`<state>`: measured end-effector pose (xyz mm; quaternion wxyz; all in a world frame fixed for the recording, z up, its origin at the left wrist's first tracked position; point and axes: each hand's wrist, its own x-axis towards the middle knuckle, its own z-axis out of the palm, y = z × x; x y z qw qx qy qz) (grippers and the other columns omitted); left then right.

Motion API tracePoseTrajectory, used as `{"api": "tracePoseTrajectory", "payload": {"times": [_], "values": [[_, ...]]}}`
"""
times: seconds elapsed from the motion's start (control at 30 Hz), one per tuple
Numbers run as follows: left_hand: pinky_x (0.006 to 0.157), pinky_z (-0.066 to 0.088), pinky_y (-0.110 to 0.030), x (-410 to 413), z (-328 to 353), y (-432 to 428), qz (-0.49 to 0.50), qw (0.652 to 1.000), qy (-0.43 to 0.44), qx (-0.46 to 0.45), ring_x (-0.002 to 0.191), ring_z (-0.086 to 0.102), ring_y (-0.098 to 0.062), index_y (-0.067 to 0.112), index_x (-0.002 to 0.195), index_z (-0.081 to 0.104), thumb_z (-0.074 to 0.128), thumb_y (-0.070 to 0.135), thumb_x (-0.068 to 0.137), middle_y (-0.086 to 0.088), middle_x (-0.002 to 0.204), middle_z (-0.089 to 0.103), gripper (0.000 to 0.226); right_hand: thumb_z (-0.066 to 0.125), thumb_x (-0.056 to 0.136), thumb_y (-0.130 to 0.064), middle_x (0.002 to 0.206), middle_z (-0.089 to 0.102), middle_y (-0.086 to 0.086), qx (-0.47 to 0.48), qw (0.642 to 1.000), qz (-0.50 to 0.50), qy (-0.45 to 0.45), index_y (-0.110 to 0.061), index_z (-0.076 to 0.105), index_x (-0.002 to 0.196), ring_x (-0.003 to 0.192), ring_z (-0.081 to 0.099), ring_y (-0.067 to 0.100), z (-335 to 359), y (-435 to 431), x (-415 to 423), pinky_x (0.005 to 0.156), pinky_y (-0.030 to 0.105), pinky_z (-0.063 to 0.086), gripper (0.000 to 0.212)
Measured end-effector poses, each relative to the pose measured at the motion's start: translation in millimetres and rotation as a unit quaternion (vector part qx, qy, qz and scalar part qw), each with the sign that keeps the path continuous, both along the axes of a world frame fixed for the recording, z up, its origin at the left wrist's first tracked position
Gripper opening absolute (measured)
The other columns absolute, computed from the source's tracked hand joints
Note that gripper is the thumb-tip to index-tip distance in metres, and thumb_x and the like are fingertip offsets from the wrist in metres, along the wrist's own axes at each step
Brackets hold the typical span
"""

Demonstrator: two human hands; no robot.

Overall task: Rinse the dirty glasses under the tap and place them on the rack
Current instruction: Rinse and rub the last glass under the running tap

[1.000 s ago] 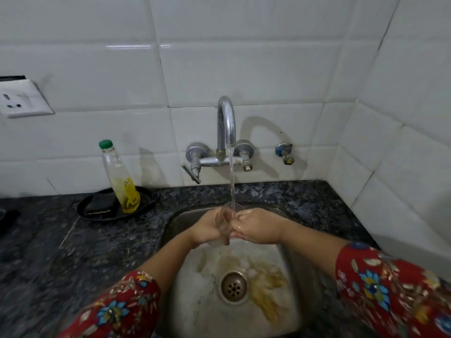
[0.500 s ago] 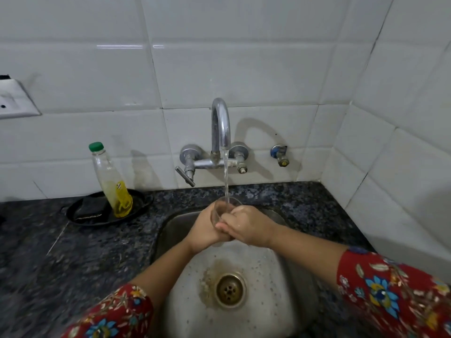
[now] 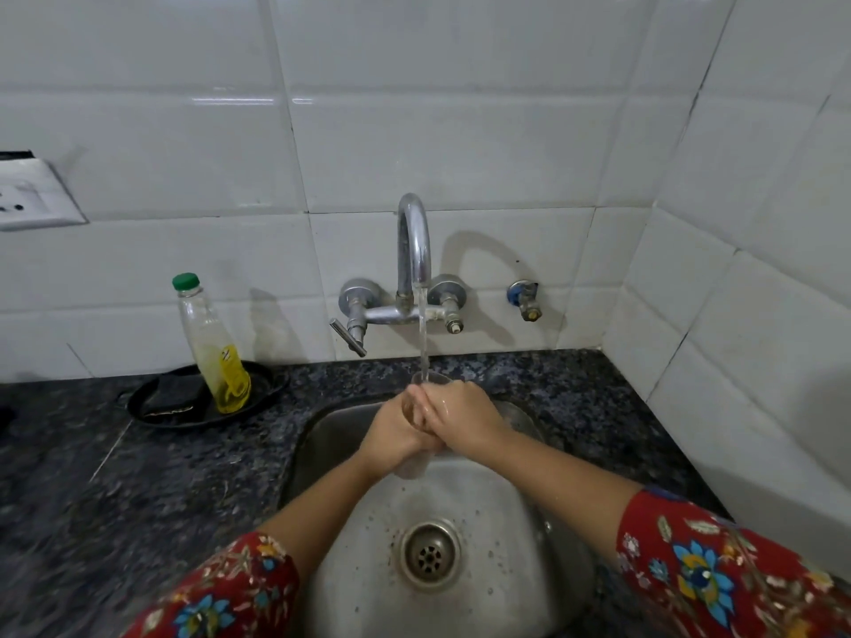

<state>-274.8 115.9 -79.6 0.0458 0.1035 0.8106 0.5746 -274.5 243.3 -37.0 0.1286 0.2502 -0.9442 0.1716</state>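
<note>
Clear glass (image 3: 413, 467), and curled fingers (image 3: 433, 407) wrap it from both sides. The left hand (image 3: 389, 437) and right hand (image 3: 467, 421) clasp it upright under the running tap (image 3: 414, 250), above the steel sink (image 3: 506, 522). Far left, a yellow soap bottle (image 3: 216, 347) stands on a black tray (image 3: 152, 407).

A dark speckled granite counter (image 3: 138, 499) runs along the white-tiled wall and into the right-hand corner. A stainless-steel sink basin (image 3: 502, 513) with a round drain is sunk into it towards its right end. At the back edge, left of the basin, sits a shallow round black tray (image 3: 142, 414); a clear plastic bottle with a green cap (image 3: 216, 352) stands upright in it beside a dark pad (image 3: 179, 392).
</note>
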Motion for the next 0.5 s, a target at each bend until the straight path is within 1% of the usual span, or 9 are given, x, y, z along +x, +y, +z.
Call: {"api": "tracePoseTrajectory", "payload": {"times": [0.07,0.1,0.17,0.27,0.33,0.37,0.43,0.47,0.5], "values": [[0.065,0.048,-0.019,5.6,-4.0,12.5,0.147,0.983,0.044,-0.102,0.077,0.066,-0.004,0.027,0.089,0.061,0.075,0.029,0.075,0.01,0.075,0.068,0.02,0.028,0.102,-0.037,0.084,0.071,0.014,0.012,0.997,-0.068,-0.033,-0.01,0.067,0.087,0.08,0.066,0.032,9.8,-14.2,-4.0,0.08,0.04,0.051,0.05],[0.065,0.047,-0.02,4.0,-5.8,11.5,0.15,0.981,0.062,-0.102,0.077,0.065,-0.003,0.029,0.089,0.06,0.074,0.032,0.075,0.011,0.075,0.067,0.02,0.029,0.102,-0.035,0.084,0.071,0.015,0.02,0.997,-0.072,-0.029,-0.008,0.067,0.087,0.08,0.067,0.031,11.1,-16.4,-5.8,0.077,0.038,0.051,0.049],[0.075,0.053,-0.026,-2.8,0.4,0.0,0.031,0.999,0.034,0.0,0.085,0.068,-0.009,0.021,0.093,0.064,0.081,0.021,0.067,0.006,0.084,0.071,0.031,0.032,0.101,-0.035,0.079,0.071,0.013,-0.032,0.999,-0.025,-0.012,-0.008,0.068,0.084,0.074,0.067,0.028,11.7,-9.4,-1.9,0.075,0.038,0.052,0.048],[0.09,0.054,-0.038,-8.5,13.2,-18.0,-0.135,0.985,-0.039,0.103,0.092,0.067,-0.021,0.005,0.097,0.067,0.079,-0.002,0.062,-0.006,0.092,0.072,0.037,0.03,0.095,-0.043,0.071,0.071,0.008,-0.167,0.984,0.06,-0.027,-0.009,0.068,0.082,0.065,0.066,0.021,-0.9,13.8,1.9,0.07,0.035,0.054,0.053],[0.089,0.054,-0.04,-4.8,16.7,-13.8,-0.111,0.992,-0.04,0.053,0.091,0.068,-0.021,0.002,0.101,0.066,0.078,0.002,0.062,-0.007,0.094,0.072,0.04,0.027,0.094,-0.047,0.071,0.07,0.006,-0.175,0.983,0.037,-0.037,-0.009,0.068,0.082,0.065,0.066,0.02,-7.9,15.5,0.3,0.069,0.035,0.053,0.057],[0.088,0.054,-0.038,-1.8,16.6,-8.1,-0.049,0.999,-0.021,-0.006,0.09,0.068,-0.017,0.007,0.104,0.064,0.08,0.011,0.061,-0.003,0.094,0.072,0.045,0.026,0.094,-0.049,0.071,0.071,0.006,-0.167,0.985,0.007,-0.043,-0.011,0.067,0.081,0.067,0.066,0.021,-8.1,10.5,-0.9,0.071,0.037,0.053,0.058],[0.081,0.053,-0.033,7.1,15.9,3.9,0.093,0.983,0.025,-0.154,0.085,0.066,-0.011,0.022,0.107,0.058,0.077,0.038,0.061,0.007,0.093,0.07,0.053,0.028,0.098,-0.047,0.075,0.072,0.008,-0.144,0.985,-0.06,-0.075,-0.011,0.067,0.081,0.073,0.067,0.026,-7.0,0.6,-6.2,0.076,0.041,0.053,0.055],[0.077,0.052,-0.032,10.7,17.4,8.0,0.132,0.971,0.045,-0.195,0.083,0.065,-0.011,0.026,0.107,0.055,0.073,0.046,0.061,0.009,0.091,0.069,0.053,0.03,0.099,-0.044,0.077,0.072,0.009,-0.151,0.982,-0.075,-0.088,-0.01,0.066,0.081,0.075,0.067,0.026,-5.3,-2.6,-6.8,0.078,0.041,0.052,0.053],[0.075,0.052,-0.032,10.1,16.7,8.0,0.137,0.97,0.058,-0.19,0.082,0.064,-0.01,0.028,0.104,0.055,0.071,0.046,0.06,0.01,0.089,0.068,0.051,0.03,0.099,-0.044,0.076,0.072,0.009,-0.171,0.979,-0.068,-0.083,-0.01,0.066,0.08,0.074,0.067,0.026,-4.4,-3.5,-5.8,0.077,0.041,0.053,0.053]]}}
